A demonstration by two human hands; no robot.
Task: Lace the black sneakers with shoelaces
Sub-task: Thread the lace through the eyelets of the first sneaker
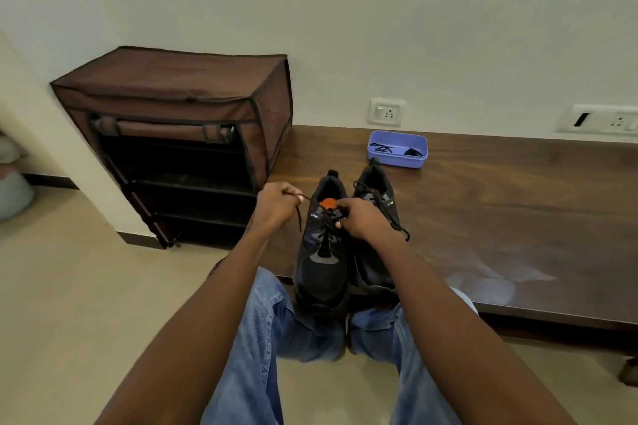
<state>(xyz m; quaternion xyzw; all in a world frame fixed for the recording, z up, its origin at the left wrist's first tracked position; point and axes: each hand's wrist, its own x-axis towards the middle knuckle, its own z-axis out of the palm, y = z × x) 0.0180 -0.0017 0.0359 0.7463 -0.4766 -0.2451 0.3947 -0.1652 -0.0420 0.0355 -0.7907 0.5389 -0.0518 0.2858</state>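
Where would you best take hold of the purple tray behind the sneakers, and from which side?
Probably by the near long wall of the purple tray, coming from above and in front, thumb outside and fingers hooked over the rim. It stands open-topped and upright on the wooden bench, its near side unobstructed beyond the right sneaker. The wall stands close behind it, so a rear approach looks awkward.

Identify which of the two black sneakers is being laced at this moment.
The left sneaker, nearer the shoe rack: both hands hold its lace ends. The right sneaker beside it lies untouched.
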